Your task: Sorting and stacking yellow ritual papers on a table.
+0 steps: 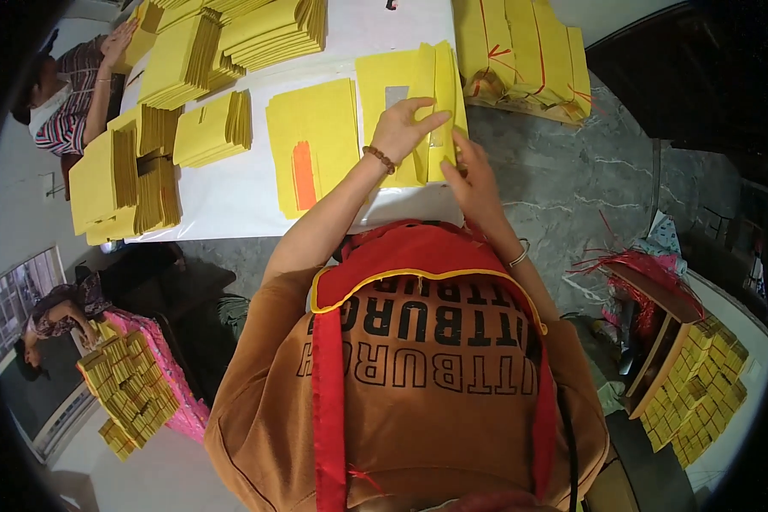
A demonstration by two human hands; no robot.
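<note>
A yellow paper sheet (382,72) lies at the table's right front edge, its right side folded up into a raised flap (443,77). A grey rectangle (396,95) shows on the sheet beside the fold. My left hand (404,132), wearing a beaded bracelet, rests on the folded part with thumb and fingers stretched apart. Along the sheet's right edge is my right hand (476,177), thumb and forefinger spread against the flap; its other fingers are partly hidden. Left of this sheet lie flat yellow sheets (316,115) with an orange-red strip (303,175) on top.
Stacks of folded yellow paper (179,64) cover the white table's (222,205) left and far parts. Tied yellow bundles (529,51) stand right of the table. Another person's hand (119,43) touches a far-left stack. Lower left, a second person bends over yellow bundles (132,380).
</note>
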